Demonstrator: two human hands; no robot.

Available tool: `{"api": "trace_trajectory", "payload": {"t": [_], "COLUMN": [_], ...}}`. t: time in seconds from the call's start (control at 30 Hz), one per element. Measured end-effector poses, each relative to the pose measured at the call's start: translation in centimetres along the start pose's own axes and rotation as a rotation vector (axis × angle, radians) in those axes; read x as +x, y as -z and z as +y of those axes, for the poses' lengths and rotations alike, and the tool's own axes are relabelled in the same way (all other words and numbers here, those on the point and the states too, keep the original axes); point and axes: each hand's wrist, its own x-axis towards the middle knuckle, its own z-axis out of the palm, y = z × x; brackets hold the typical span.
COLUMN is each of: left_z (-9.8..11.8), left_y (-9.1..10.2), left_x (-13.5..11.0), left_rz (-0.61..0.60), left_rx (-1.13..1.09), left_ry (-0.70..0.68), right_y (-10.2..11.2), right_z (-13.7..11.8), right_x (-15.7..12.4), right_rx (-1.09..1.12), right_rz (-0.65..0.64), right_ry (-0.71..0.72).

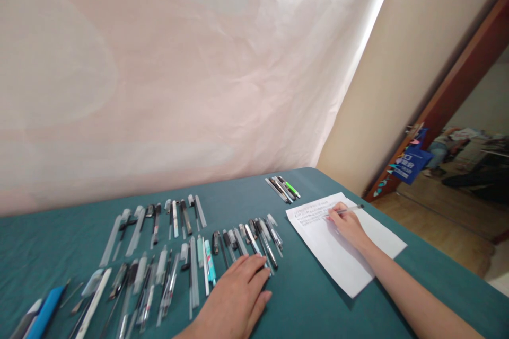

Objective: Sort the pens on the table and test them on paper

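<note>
My right hand [345, 222] is closed around a pen [356, 207], its tip end near the sheet of white paper [369, 243]. Rows of small dark handwriting fill the upper left of that sheet. Palm down, my left hand [238, 291] lies with its fingers stretched out on the green table, its fingertips at the lower ends of a row of pens and pen parts [258, 238]. Whether those fingertips touch a pen I cannot tell. Part of the row is hidden behind this hand.
More dismantled pens, caps and barrels lie in rows [135, 280] on the green tablecloth [318, 307] at the left. A small group of pens [283, 189], one bright green, rests beyond the paper. Behind hangs a pale curtain [199, 90]. A doorway with a blue bag [411, 164] is at right.
</note>
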Motion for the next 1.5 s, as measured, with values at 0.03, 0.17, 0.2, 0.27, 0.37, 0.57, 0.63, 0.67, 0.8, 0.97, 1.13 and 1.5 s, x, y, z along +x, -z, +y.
{"api": "trace_trajectory", "payload": {"t": [0.03,0.17,0.2,0.27,0.37,0.57,0.63,0.67,0.8,0.97,1.13,1.5], "left_z": [0.00,0.00,0.01,0.05,0.04,-0.14,-0.14,-0.13,-0.10,-0.17,-0.07,-0.11], "left_y": [0.00,-0.07,-0.10,-0.18,-0.32,-0.22,-0.14,-0.12,-0.23,-0.35,-0.13,-0.06], "left_x": [0.00,0.01,0.00,-0.02,-0.06,-0.01,0.01,0.02,-0.01,-0.05,-0.03,0.03], "left_rz": [-0.006,-0.050,-0.055,-0.050,-0.020,-0.013,-0.027,-0.030,0.010,0.050,0.018,-0.004], "left_rx": [0.001,0.015,0.017,0.016,0.012,0.005,0.008,0.010,0.005,0.011,0.014,-0.006], "left_ry": [0.008,0.028,0.028,0.028,0.030,0.008,0.009,0.012,0.004,-0.022,-0.008,0.003], "right_y": [0.01,0.06,0.07,0.08,0.11,0.16,0.14,0.13,0.13,0.16,0.16,0.27], "right_z": [0.00,-0.02,-0.04,-0.09,-0.18,-0.28,-0.28,-0.27,-0.18,-0.15,-0.29,-0.98], "right_x": [0.01,0.02,0.01,0.00,-0.01,-0.02,0.00,0.02,0.15,0.11,0.01,-0.24], "right_rx": [-0.002,-0.017,-0.023,-0.030,-0.029,-0.043,-0.045,-0.048,-0.065,-0.077,-0.086,-0.047], "right_rz": [0.000,-0.002,-0.001,0.000,0.002,0.016,0.016,0.017,0.021,0.014,0.010,0.001], "right_ry": [0.000,-0.002,-0.002,-0.004,-0.002,0.017,0.018,0.019,0.022,0.020,0.012,-0.009]}}
